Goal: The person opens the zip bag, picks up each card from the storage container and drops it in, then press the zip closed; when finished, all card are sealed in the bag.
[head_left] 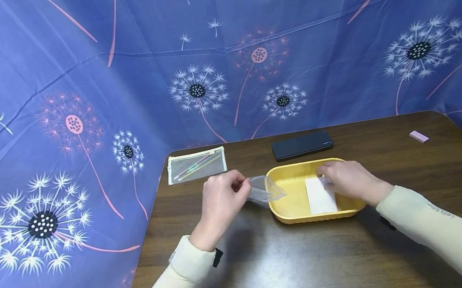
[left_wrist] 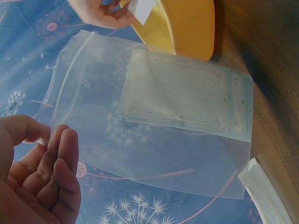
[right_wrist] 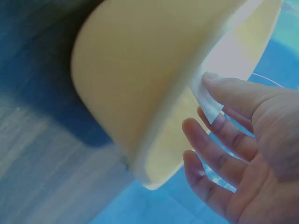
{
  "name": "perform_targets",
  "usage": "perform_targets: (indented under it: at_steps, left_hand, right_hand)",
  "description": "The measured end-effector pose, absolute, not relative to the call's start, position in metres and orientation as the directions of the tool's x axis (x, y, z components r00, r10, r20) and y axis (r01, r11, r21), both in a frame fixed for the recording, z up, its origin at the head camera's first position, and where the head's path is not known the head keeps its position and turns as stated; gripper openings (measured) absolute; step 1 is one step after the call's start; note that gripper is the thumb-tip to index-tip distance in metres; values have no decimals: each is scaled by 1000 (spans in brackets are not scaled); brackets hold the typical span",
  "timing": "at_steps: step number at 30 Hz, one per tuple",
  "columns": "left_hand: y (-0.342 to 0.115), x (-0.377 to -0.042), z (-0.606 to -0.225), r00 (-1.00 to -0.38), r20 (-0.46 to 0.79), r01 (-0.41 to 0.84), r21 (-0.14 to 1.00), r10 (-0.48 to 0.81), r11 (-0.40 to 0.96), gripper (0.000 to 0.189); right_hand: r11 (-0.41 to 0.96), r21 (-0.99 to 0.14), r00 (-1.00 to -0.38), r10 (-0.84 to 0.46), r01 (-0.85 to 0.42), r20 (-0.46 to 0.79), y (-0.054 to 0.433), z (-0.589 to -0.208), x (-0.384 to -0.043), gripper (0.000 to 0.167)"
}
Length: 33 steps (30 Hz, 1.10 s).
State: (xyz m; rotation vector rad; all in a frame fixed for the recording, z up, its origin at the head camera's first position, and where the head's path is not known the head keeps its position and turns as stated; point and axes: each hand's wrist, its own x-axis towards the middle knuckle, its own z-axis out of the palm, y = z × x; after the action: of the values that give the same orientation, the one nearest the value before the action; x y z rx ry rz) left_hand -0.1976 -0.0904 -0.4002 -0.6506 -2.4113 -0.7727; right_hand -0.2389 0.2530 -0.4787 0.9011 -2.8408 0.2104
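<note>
My left hand (head_left: 223, 196) pinches the edge of a clear zip bag (head_left: 260, 189), which extends over the left rim of a yellow basket (head_left: 286, 219). Several pale note sheets (left_wrist: 177, 91) with printed borders lie inside the bag in the left wrist view. At the basket's right side, my right hand (head_left: 351, 178) reaches in and holds a white sheet (head_left: 321, 196) by its edge. The right wrist view shows the thumb on the white sheet (right_wrist: 211, 103), with the other fingers behind it or spread apart.
A mesh zip pouch (head_left: 189, 165) with several thin pens lies at the back left of the brown table (head_left: 288, 276). Behind the basket is a dark flat case (head_left: 302, 145). A small pink block (head_left: 419, 136) sits at the far right. Blue patterned cloth (head_left: 227, 64) hangs behind.
</note>
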Motion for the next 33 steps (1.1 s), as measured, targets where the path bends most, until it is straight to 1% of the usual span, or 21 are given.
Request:
perform_targets:
  at_steps: [3, 5, 10, 13, 17, 21, 23, 25, 27, 30, 33]
  left_hand:
    - [-91, -198, -400, -748, 601, 577, 380, 281, 723, 10]
    - [-91, -198, -400, -748, 601, 575, 378, 280, 725, 10]
    - [-92, -197, -401, -747, 604, 575, 377, 277, 726, 10]
    - [-92, -197, -401, -743, 608, 578, 373, 279, 726, 10]
    - [-92, -197, -400, -744, 607, 575, 368, 280, 731, 10]
    - [-93, -196, -400, -750, 600, 569, 373, 278, 733, 10]
    - [-93, -196, -400, -751, 600, 569, 376, 276, 731, 9]
    - [-93, -196, -400, -749, 602, 572, 377, 277, 728, 10]
    - [-92, -196, -400, -747, 604, 576, 378, 278, 725, 10]
    - [-92, -196, -399, -747, 603, 578, 383, 278, 721, 10]
    - [-93, -196, -399, -754, 596, 572, 388, 276, 723, 10]
  right_hand:
    - [801, -92, -798, -565, -592, 210, 252, -470, -236, 21]
    - [794, -98, -791, -571, -600, 220, 251, -464, -234, 16]
    - [768, -127, -772, -593, -628, 230, 248, -449, -227, 20]
    - [764, -173, -781, -590, -622, 205, 246, -438, -222, 15]
    - [778, -229, -811, -555, -585, 185, 244, -425, -215, 8]
    - [795, -231, -825, -511, -560, 240, 240, -412, -211, 1]
    - [795, -223, -816, -495, -564, 299, 238, -406, -208, 2]
    - [783, -215, -789, -482, -583, 381, 235, -400, -206, 3]
    - [763, -205, -746, -475, -614, 467, 232, -394, -203, 4]
    - [716, -185, -658, -466, -673, 591, 225, -384, -197, 9]
    - [658, -177, -575, -457, -732, 679, 216, -373, -190, 11]
